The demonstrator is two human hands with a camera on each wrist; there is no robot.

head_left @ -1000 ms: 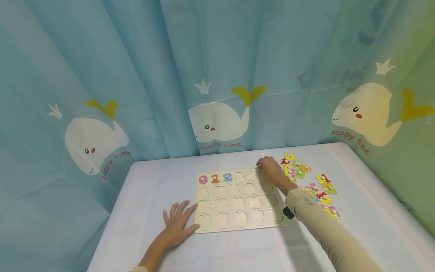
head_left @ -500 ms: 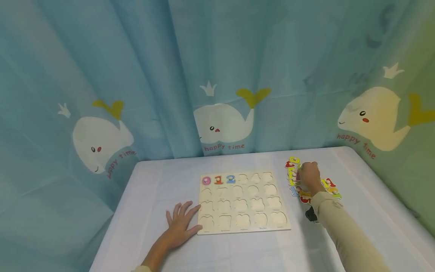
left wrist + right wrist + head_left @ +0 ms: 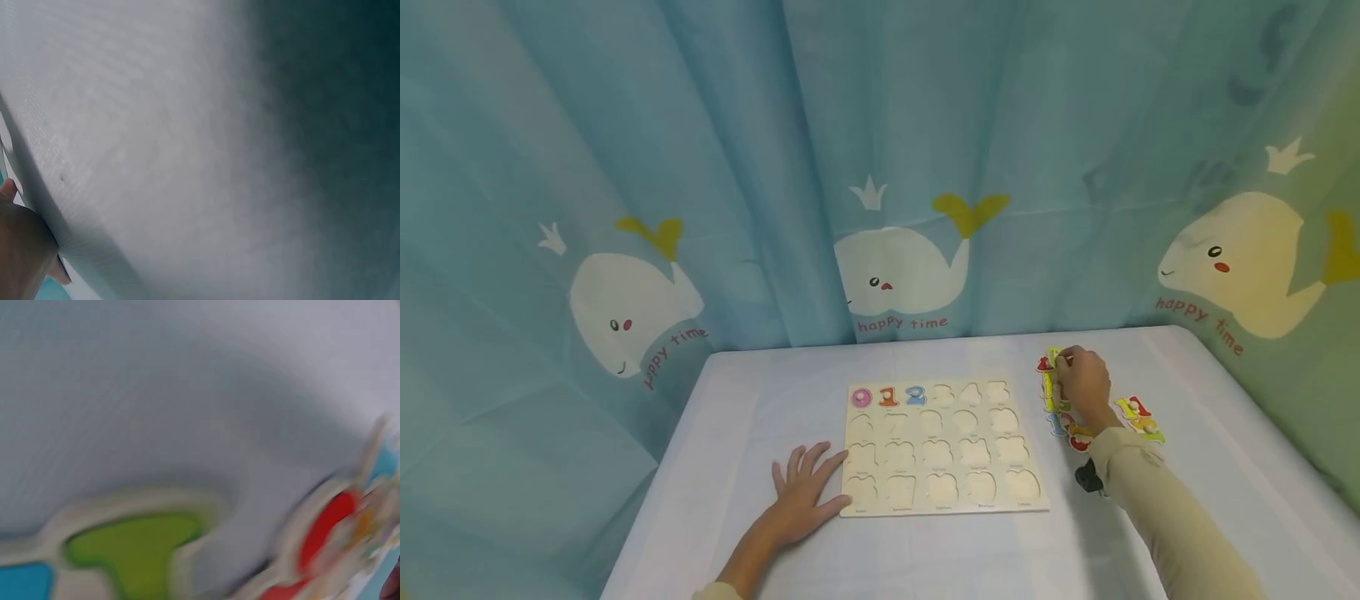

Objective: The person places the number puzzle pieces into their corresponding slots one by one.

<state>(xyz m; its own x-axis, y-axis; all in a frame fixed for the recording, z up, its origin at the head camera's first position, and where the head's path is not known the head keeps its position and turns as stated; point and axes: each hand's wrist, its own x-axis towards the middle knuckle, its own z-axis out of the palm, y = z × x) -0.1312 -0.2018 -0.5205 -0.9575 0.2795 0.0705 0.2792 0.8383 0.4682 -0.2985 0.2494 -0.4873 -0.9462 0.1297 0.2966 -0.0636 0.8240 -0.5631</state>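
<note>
A pale wooden number puzzle board (image 3: 951,496) lies on the table, with a pink 0 (image 3: 861,397), an orange 1 (image 3: 888,397) and a blue 2 (image 3: 915,395) in its top row. My left hand (image 3: 801,500) rests beside the board with fingers spread, fingertips and thumb at its left edge. My right hand (image 3: 1086,385) bends over the loose number pieces right of the board. Its fingertips are at a yellow-green piece (image 3: 1054,355) at the far end, and whether they pinch it is not clear. The right wrist view shows a blurred green piece (image 3: 140,550) and a red piece (image 3: 331,528).
A second cluster of number pieces (image 3: 1141,421) lies to the right of my right forearm. Red-and-orange pieces (image 3: 1080,439) lie near my right wrist. A blue whale-print curtain (image 3: 760,208) hangs behind the white-covered table (image 3: 775,392).
My right hand has gone from above the board's top right corner to the loose pieces, then slightly toward their far left end. The left hand stays at the board's edge. The head view shifts slightly.
</note>
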